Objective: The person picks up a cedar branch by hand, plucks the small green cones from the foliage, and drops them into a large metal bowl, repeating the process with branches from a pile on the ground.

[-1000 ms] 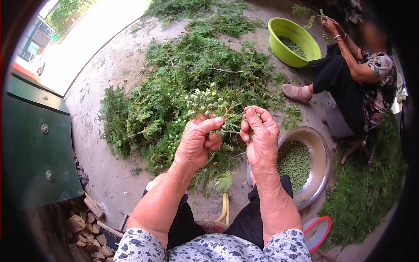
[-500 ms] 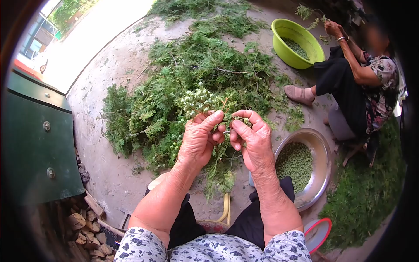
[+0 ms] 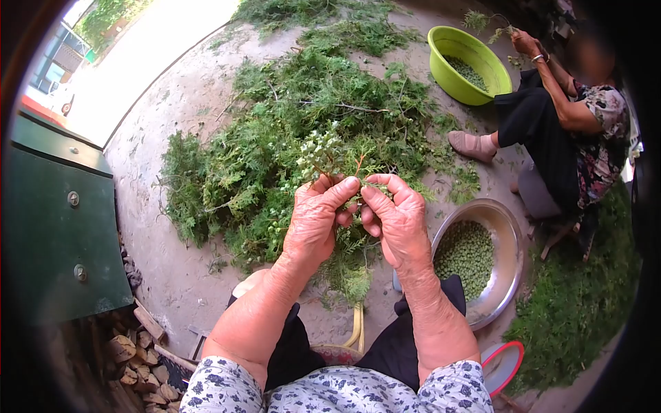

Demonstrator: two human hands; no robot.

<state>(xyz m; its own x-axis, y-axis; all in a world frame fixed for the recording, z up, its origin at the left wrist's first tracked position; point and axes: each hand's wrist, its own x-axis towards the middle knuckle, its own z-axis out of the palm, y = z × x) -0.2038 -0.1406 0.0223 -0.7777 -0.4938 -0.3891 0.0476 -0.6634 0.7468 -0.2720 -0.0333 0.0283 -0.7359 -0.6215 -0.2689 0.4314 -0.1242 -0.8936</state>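
Note:
My left hand (image 3: 318, 210) is closed on a conifer sprig (image 3: 322, 153) that carries a cluster of pale green cones. The cluster stands up above the thumb, and a reddish-brown stem shows beside it. Close by on the right, my right hand (image 3: 394, 217) is pinched, thumb against forefinger, at a small green part of the sprig. The two thumbs nearly touch. Fingers hide the exact pinch point. Under both hands lies a heap of green conifer branches (image 3: 275, 131).
A steel basin (image 3: 508, 275) of green cones stands right of my knee. Farther back is a lime-green basin (image 3: 475, 69) with more cones. A seated person (image 3: 571, 117) there holds a sprig. Cut wood (image 3: 138, 365) and a green panel (image 3: 62, 227) are at left.
My right hand has moved slightly toward the left hand. The green cone seen at its fingertips no longer shows. The cone cluster has tilted and shifted a little to the right.

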